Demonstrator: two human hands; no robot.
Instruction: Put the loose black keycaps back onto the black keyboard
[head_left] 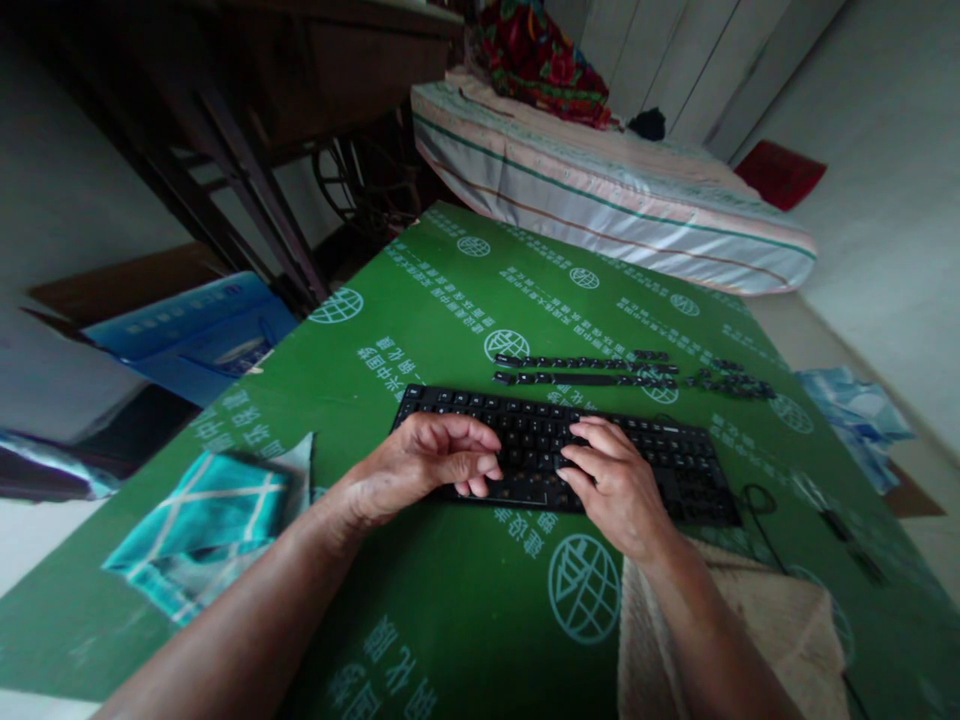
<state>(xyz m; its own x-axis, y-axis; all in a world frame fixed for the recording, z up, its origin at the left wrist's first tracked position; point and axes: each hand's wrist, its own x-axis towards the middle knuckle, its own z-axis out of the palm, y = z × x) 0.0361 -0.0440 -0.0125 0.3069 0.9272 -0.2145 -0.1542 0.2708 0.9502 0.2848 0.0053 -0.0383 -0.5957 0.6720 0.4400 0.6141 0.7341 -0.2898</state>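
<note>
A black keyboard (517, 408) lies on the green table; keycaps are off its lower rows, at least in part. My left hand (431, 460) is over its left half, fingers curled and thumb tip close against the index finger; anything pinched there is too small to make out. On the middle of the keyboard, my right hand (611, 485) reaches down to the keys with its fingers bent and somewhat apart. Behind the keyboard, loose black keycaps (577, 379) are laid out in rows, with a further cluster of keycaps (731, 380) to the right.
A teal checked cloth (217, 500) lies at the left of the green table (450, 600). At the right are a beige cloth (765, 610), a black cable (769, 530) and a slim dark-handled tool (836, 525). A bed (600, 190) stands beyond the table.
</note>
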